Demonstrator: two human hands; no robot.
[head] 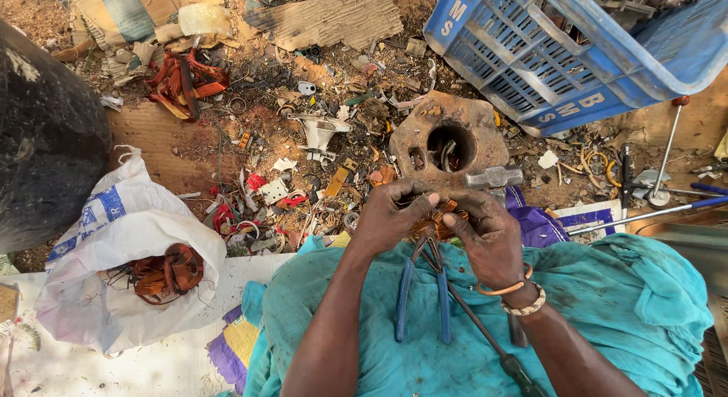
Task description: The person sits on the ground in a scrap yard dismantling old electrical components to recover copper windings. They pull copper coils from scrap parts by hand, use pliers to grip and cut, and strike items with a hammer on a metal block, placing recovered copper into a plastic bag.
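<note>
My left hand (pixel 387 219) and my right hand (pixel 485 234) meet over my lap, both gripping a small bundle of copper wire (pixel 436 215) between the fingers. Blue-handled pliers (pixel 421 295) lie on the teal cloth (pixel 607 306) over my lap, just below the hands. A long dark screwdriver (pixel 485 340) lies beside the pliers. A hammer head (pixel 493 177) rests just beyond my right hand, next to a rusty round metal block (pixel 470 128) with a hole in it.
A white sack (pixel 114 238) holding copper wire coils (pixel 167 272) sits at left. A blue plastic crate (pixel 561 56) stands at the upper right. Scrap parts and plastic bits litter the ground ahead. Metal rods (pixel 663 158) lie at right; a large dark object (pixel 45 131) at far left.
</note>
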